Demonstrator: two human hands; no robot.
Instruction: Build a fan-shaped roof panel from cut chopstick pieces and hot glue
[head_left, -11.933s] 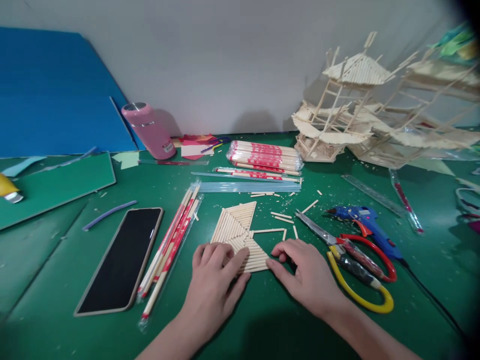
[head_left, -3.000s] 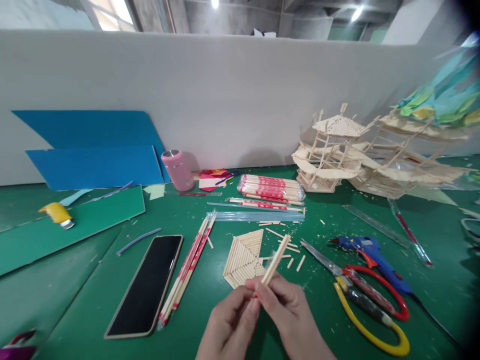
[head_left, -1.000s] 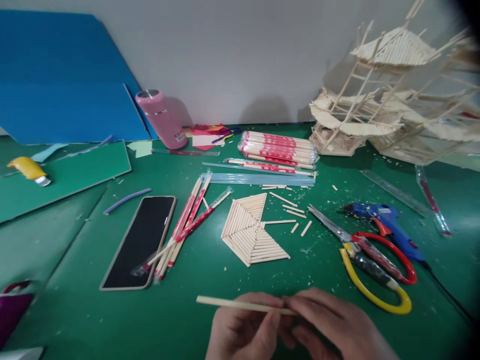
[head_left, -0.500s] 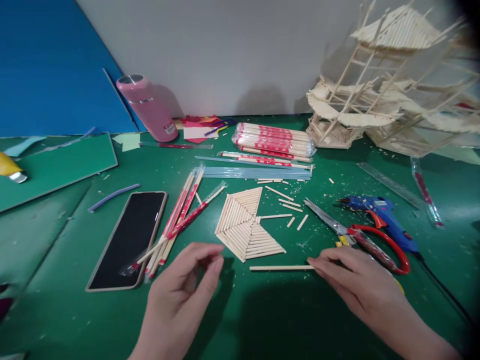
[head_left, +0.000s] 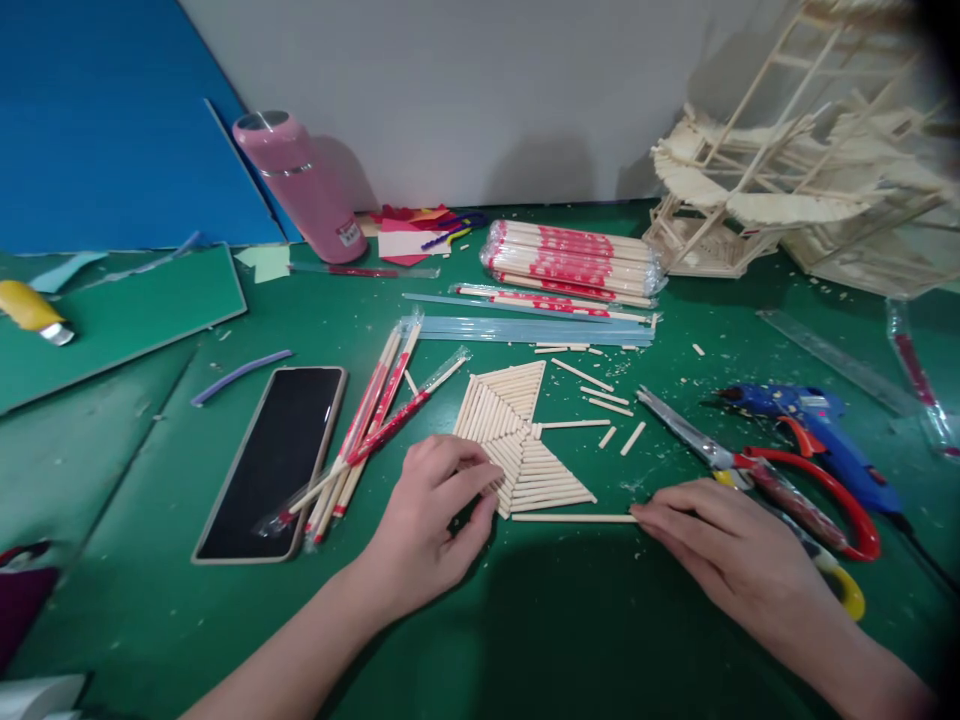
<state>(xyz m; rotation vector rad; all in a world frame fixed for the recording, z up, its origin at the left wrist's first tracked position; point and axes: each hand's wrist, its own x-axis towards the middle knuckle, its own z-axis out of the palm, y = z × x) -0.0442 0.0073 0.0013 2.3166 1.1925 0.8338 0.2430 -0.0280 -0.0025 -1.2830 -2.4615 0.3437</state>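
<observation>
A wooden stick [head_left: 571,518] lies level along the front edge of a flat, fan-shaped panel of glued sticks [head_left: 551,475]. My right hand [head_left: 724,545] pinches the right end of this stick between thumb and fingertips. My left hand [head_left: 442,510] is at the panel's lower left edge, its curled fingers and thumb closed about that edge and covering part of it. Short cut sticks [head_left: 606,400] are scattered behind the panel, and one longer piece [head_left: 576,425] points right from its centre. Scissors with red handles [head_left: 757,465] rest beyond my right hand.
A blue glue gun [head_left: 817,420] lies at the right. Wrapped sticks [head_left: 367,420] overlap a phone [head_left: 274,465] at the left. Behind are a stick bundle [head_left: 574,260], blue strips [head_left: 525,330], a pink flask [head_left: 307,190] and a tall stick model [head_left: 765,190].
My left hand has moved right and forward onto the panel's edge. The stick in my right hand has come closer to the panel's front edge. The camera view has shifted.
</observation>
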